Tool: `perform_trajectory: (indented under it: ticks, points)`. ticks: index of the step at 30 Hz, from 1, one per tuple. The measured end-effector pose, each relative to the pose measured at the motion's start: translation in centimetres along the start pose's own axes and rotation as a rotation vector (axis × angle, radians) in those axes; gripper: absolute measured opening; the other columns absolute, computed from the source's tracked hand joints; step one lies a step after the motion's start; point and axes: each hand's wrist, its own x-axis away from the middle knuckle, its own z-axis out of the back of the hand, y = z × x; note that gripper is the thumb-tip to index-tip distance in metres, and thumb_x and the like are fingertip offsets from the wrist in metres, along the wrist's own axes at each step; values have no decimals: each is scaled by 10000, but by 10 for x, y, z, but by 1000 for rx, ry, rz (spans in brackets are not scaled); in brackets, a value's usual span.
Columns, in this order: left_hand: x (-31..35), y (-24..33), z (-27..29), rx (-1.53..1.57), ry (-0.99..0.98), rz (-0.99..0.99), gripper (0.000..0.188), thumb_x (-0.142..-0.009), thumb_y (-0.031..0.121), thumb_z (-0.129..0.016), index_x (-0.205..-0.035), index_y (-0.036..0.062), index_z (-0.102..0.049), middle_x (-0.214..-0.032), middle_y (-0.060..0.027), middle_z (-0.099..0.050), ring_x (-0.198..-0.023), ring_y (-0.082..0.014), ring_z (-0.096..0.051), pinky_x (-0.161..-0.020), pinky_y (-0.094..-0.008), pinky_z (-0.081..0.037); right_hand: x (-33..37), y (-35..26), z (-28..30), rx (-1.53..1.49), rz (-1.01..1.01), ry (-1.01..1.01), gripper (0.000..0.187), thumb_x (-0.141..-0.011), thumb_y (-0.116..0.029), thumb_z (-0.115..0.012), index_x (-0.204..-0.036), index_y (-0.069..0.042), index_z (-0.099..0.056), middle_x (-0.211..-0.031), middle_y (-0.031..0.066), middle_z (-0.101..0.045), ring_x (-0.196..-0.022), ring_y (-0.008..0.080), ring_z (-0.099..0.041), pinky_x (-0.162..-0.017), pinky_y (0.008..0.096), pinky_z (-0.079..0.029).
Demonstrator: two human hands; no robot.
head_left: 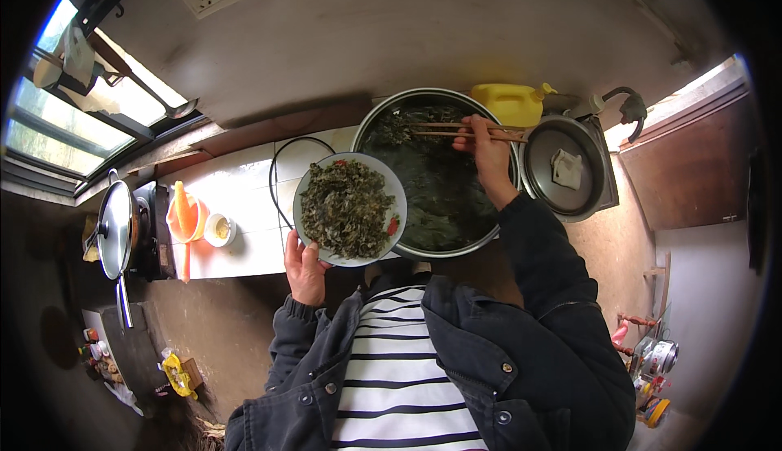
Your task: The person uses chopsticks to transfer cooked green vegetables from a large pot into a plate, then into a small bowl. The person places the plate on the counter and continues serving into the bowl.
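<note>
Holding: left hand (pixel 304 270) pinches the round white plate (pixel 398 194) by its near left edge, with the thumb on top; right hand (pixel 487 158) is closed on the long brown wooden chopsticks (pixel 440 129).
Plate: it is up by the left side of the big round silver metal pot (pixel 452 251) and hides a bit of its rim; I cannot tell if they touch. On it sits a wide heap of chopped dark green leaves (pixel 346 207) with a few red bits.
Chopsticks: their tips point left over the pot, by a clump of wet-looking greens (pixel 397 128).
What could go wrong: only one hand has the plate, so a tilt could slide the leaves off. A loose pinch on the chopsticks could drop the clump and make a splash.
Pot: dark, shiny, watery stuff is in it.
Grey metal pan: this round pan (pixel 539 166), right of the pot, has a folded white cloth (pixel 568 168) in it.
White tiled table: on this table (pixel 244 249) is a small white cup (pixel 220 229) with something yellowish inside.
</note>
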Motion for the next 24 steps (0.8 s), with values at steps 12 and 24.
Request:
perform_trajectory:
  ticks: [12, 24]
  points:
    - [-7, 5, 6, -48, 6, -3, 358, -965, 80, -480, -1315, 20, -441, -1087, -70, -583, -796, -119, -614, -619, -260, -568, 44, -24, 39, 116, -58, -3, 324, -1014, -286, -559, -1080, 17, -653, -857, 59, -636, -659, 123, -629, -592, 265, -562]
    - [-7, 6, 7, -60, -14, -15, 348, -965, 78, -469, -1307, 18, -444, -1104, -82, -595, -835, -136, -633, -642, -269, -577, 35, -15, 26, 49, -85, -53, 351, -1017, -342, -545, -1110, -24, -662, -788, 29, -583, -601, 104, -611, -518, 245, -553]
